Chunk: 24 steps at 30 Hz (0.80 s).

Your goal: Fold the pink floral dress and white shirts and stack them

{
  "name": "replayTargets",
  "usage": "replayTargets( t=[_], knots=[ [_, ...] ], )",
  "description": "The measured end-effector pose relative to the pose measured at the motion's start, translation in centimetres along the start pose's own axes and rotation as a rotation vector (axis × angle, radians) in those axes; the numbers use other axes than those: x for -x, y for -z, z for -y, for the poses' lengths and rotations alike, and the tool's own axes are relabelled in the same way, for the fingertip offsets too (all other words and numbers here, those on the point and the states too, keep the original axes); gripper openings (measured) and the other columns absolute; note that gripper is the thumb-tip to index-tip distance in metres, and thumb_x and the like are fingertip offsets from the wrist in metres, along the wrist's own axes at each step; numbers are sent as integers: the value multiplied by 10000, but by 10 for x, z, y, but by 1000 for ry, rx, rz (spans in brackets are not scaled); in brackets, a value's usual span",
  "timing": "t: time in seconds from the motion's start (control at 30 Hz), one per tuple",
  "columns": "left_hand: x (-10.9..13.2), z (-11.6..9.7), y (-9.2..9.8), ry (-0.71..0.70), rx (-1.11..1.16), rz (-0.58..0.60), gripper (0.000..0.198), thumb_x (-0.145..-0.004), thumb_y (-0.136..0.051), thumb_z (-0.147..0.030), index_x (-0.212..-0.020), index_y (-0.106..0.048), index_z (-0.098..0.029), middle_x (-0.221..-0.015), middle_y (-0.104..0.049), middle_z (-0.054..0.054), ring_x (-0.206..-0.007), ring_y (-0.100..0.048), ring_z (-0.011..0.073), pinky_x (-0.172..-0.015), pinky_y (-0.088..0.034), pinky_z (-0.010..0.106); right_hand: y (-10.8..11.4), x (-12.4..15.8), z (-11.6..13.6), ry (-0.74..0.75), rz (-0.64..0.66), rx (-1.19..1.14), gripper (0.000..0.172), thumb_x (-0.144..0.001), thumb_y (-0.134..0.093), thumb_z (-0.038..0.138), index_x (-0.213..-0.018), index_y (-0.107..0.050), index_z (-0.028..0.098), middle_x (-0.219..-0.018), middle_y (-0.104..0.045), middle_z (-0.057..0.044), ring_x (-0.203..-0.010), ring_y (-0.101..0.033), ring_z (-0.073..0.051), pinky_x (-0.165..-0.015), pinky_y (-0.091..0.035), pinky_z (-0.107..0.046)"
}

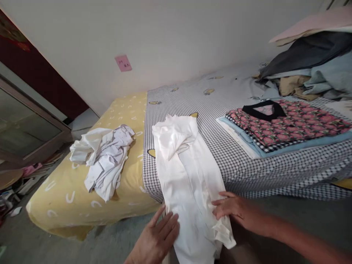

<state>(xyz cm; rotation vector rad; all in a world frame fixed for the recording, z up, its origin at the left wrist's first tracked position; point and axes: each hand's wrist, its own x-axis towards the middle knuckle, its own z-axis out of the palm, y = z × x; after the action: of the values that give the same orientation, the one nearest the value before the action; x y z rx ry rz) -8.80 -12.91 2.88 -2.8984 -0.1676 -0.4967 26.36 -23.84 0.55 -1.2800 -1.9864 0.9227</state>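
Our left grip (156,238) lies flat and wide, fingers stretched out side by side, their tips touching the near left edge of the long white cotton garment (187,172); it closes on nothing. Our right grip (237,212) is spread wide too, palm down, fingers resting on the garment's right edge and pinching no cloth.

The garment runs between the two grips and away from them, folded into a narrow strip with its collar end bunched at the far end. Its near end droops over the edge of the bed just below our grips. We judge that the flat palms pin it there against the pull of that hanging part, and that pressing from both sides holds the turned-in sides shut.

Under the strip lies the black-and-white checked bed cover (220,106). Beyond the left grip and further left, a crumpled white shirt (101,157) sits in a heap on the yellow sheet with pale curved marks (123,110), well apart from the strip.

Beyond the right grip and off to its right, a pink flowered top with a black neckband (288,124) lies flat on a folded light blue piece (302,146). Both are squared up as a stack, clear of the garment. Farther off on that side a loose pile of grey, blue and tan clothes (316,66) rests near the wall
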Motion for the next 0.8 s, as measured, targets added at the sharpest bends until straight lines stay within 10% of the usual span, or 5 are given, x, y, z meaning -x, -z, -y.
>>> replayTargets(
  t=[0.23, 0.47, 0.63, 0.73, 0.8],
  knots=[
    [-24, -2, 42, -60, 18, 222, 649, -908, -657, -485, -1491, -452, -284, -1561, -521, 57, -1501, -381, 206, -1303, -87, 540, 3, 9, 18, 101, 143, 283, 460, -970, -531, 111, -1297, -678, 400, -1341, -700, -11, -1382, -528, -256, -1195, -296, -576],
    [-17, -11, 31, -106, 191, 447, 1154, -641, -699, -807, -1569, -324, -233, -1616, -424, 152, -1551, -266, 295, -1288, -116, 561, 3, 9, 28, 175, 185, 383, 341, -994, -535, 122, -1161, -744, 333, -1351, -693, 8, -1418, -487, -250, -1229, -250, -583],
    [-21, -17, 18, -115, 134, 268, 550, -837, -682, -620, -1236, -628, -245, -1583, -487, 98, -1567, -224, 275, -1276, 71, 629, -8, 12, 15, 205, 117, 385, 303, -1013, -503, 150, -1096, -757, 294, -1294, -728, 5, -1354, -561, -236, -1223, -274, -555],
    [-29, -28, 10, -63, 100, 121, 66, -936, -661, -273, -953, -666, -210, -1360, -695, 45, -1452, -457, 220, -1320, -37, 544, -15, 12, 15, 157, 89, 324, 296, -1020, -490, 155, -1024, -758, 281, -1212, -766, 13, -1349, -566, -231, -1242, -224, -548],
    [-32, -33, 0, -16, 173, -12, 76, -939, -621, -158, -894, -665, -201, -1141, -788, 12, -1257, -644, 181, -1323, -156, 474, -13, 12, 18, 85, 92, 247, 342, -1009, -460, 108, -1019, -754, 282, -1105, -796, 19, -1321, -592, -219, -1254, -179, -555]
  ],
)
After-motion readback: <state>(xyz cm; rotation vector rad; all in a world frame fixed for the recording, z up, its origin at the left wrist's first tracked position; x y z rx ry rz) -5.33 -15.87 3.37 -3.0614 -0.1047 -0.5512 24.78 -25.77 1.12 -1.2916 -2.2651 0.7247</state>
